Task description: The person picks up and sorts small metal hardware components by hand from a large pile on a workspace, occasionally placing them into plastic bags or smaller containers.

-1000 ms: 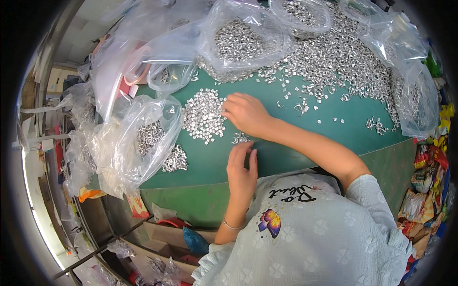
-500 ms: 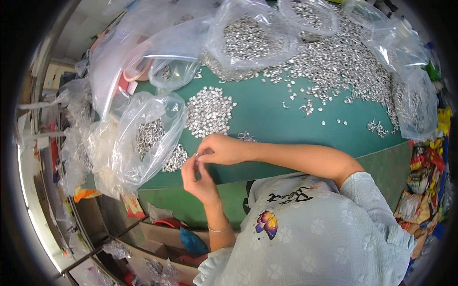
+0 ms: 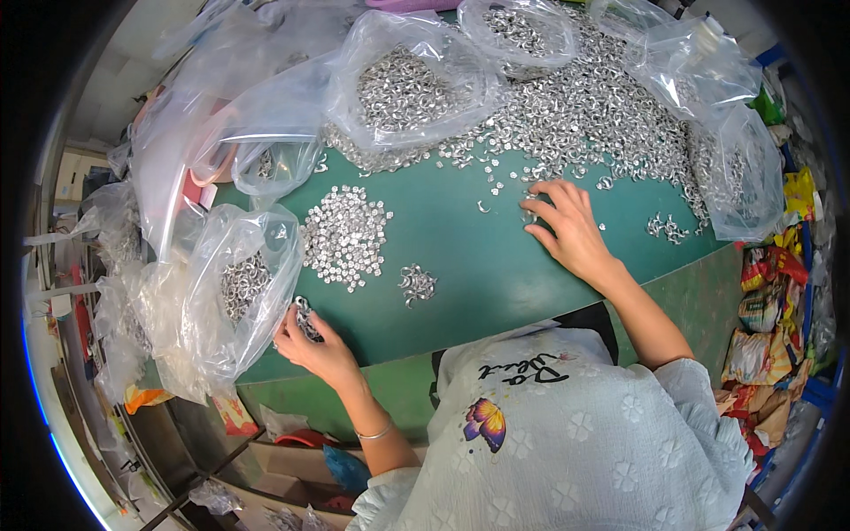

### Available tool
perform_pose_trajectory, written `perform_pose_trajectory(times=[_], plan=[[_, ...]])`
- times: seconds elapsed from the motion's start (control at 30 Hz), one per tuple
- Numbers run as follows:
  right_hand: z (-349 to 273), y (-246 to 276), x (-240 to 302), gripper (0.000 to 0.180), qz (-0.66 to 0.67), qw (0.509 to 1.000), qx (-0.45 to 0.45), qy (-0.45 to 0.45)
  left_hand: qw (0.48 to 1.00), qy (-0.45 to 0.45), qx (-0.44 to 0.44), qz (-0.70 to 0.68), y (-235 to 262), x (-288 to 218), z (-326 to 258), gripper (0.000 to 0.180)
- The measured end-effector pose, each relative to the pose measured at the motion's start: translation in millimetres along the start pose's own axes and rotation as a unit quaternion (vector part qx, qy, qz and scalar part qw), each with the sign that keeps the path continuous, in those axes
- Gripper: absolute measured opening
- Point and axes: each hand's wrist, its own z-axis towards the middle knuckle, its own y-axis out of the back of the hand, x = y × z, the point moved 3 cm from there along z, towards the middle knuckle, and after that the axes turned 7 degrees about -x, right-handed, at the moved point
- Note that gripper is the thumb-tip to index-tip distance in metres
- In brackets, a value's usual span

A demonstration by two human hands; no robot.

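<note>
My left hand (image 3: 320, 352) is at the near left of the green table, its thumb and fingers apart around a small pile of curved metal pieces (image 3: 306, 320). Whether it grips any of them cannot be made out. My right hand (image 3: 574, 234) reaches out over the table's right half, fingers spread and slightly curled. Its fingertips are beside a few loose shiny pieces (image 3: 529, 215) at the edge of the big heap of silver metal pieces (image 3: 611, 115). Between my hands lie a small cluster of curved metal pieces (image 3: 417, 284) and a wider patch of small flower-shaped pieces (image 3: 345, 237).
A clear plastic bag (image 3: 279, 274) of metal pieces stands beside my left hand. Larger open bags (image 3: 341, 115) line the far side, and another bag (image 3: 744, 168) is at the right. Colourful packets (image 3: 761, 305) are stacked past the right edge. Below the table are boxes (image 3: 288, 465).
My hands were together at the left and have parted. The right swung far to the right toward the loose pieces; the left moved down to the small pile. The view has shifted slightly.
</note>
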Motion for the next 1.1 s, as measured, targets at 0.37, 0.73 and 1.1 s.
perform_pose_trajectory(times=[0.37,0.73,1.1], plan=[[5,6,-6,0.013,-0.004,0.999,-0.006,0.036,0.917,-0.143,0.272,-0.255,-58,-179,-23,0.04],[4,25,-47,0.017,0.507,0.794,0.051,-0.333,0.884,-0.138,0.343,-0.287,-90,-205,-24,0.035],[231,77,-51,0.046,0.521,0.83,0.023,-0.198,0.871,-0.156,0.328,-0.33,-87,-212,-46,0.033]])
